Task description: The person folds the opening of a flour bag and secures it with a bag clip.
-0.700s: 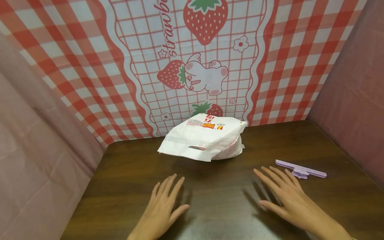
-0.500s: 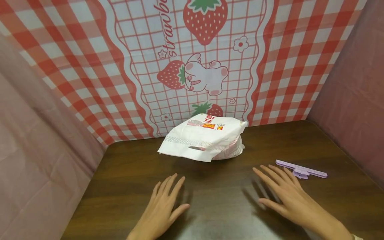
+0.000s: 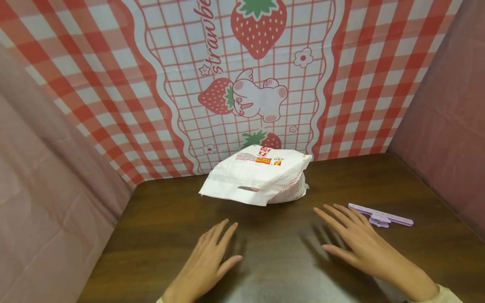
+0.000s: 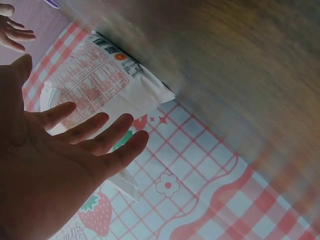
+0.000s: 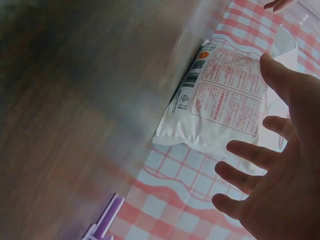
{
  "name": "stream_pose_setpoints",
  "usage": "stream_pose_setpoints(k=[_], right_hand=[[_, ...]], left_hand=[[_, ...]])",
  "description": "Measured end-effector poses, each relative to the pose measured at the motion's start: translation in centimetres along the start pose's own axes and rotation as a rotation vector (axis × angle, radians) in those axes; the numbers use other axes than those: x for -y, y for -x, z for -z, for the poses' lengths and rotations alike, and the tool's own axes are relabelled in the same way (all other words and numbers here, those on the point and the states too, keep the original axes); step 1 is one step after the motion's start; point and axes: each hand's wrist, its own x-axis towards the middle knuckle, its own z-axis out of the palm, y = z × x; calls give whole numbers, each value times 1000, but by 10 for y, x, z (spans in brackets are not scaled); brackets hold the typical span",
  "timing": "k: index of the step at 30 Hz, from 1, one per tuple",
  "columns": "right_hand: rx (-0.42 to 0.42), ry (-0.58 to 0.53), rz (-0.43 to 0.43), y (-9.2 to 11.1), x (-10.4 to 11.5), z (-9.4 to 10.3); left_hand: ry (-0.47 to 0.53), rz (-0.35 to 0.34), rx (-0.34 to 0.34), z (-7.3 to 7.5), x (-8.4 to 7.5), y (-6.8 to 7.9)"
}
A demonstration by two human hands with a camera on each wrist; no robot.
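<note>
A white printed bag (image 3: 261,172) stands at the back middle of the table, its top flap with a slot handle folded over towards me. Its back label (image 5: 230,90), with red print and a barcode, shows in both wrist views. My left hand (image 3: 206,261) hovers over the table in front and left of the bag, fingers spread, touching nothing. To the right, my right hand (image 3: 360,244) is held the same way, fingers straight and apart. Just beyond its fingertips lies a purple sealing clip (image 3: 380,215), partly overlapped by the hand in the head view.
The dark wooden table (image 3: 273,252) ends at a red-checked strawberry cloth (image 3: 261,97) hung behind the bag. Pink drapes (image 3: 49,181) close off the left side, and another pink drape (image 3: 447,122) the right.
Both hands have shifted slightly: the right one a little left and forward, the left one a little to the right. Bag and clip stay where they were.
</note>
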Motion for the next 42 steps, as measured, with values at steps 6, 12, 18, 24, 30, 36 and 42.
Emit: stream_pose_setpoints(k=[6,12,18,24,30,36,42], right_hand=[[-8,-26,9,-5,-1,-5],[15,-11,2,-10,-1,-8],[33,-14,-10,-14,-3,-11],[36,-29,-16,-19,-6,-14],[20,-22,6,-27,-11,-15],[14,-19,16,-34,-15,-18],[39,-34,-11,-41,-19,-23]], left_hand=[[-9,-11,26,-3,0,-8],[-19,-23,33,-7,0,-17],[-46,-35,46,-10,2,-27],[-10,-37,73,-14,3,-33],[-3,-31,59,-19,8,-37],[9,-19,32,-20,14,-44],[14,-22,38,-24,20,-49]])
